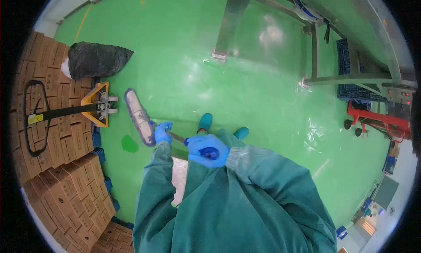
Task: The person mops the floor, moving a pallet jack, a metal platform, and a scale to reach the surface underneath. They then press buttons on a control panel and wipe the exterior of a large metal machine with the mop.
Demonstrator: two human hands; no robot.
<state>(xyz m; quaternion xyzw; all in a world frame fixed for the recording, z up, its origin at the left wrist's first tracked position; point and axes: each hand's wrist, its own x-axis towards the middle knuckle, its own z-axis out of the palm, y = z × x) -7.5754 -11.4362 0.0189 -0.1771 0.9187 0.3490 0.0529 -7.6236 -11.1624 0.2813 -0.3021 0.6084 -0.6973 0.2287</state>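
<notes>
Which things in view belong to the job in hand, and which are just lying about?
In use:
- flat mop
- blue gloves, both closed on its handle
- green floor under it

Apparently uninvolved:
- pallet jack
- cardboard boxes
- black plastic bag
- red wheeled cart

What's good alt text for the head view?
Gloved left hand and right hand grip the handle of a wide mop; the floor is green. Stacked cardboard boxes and a yellow pallet jack stand at picture left, a red cart at right.
</notes>
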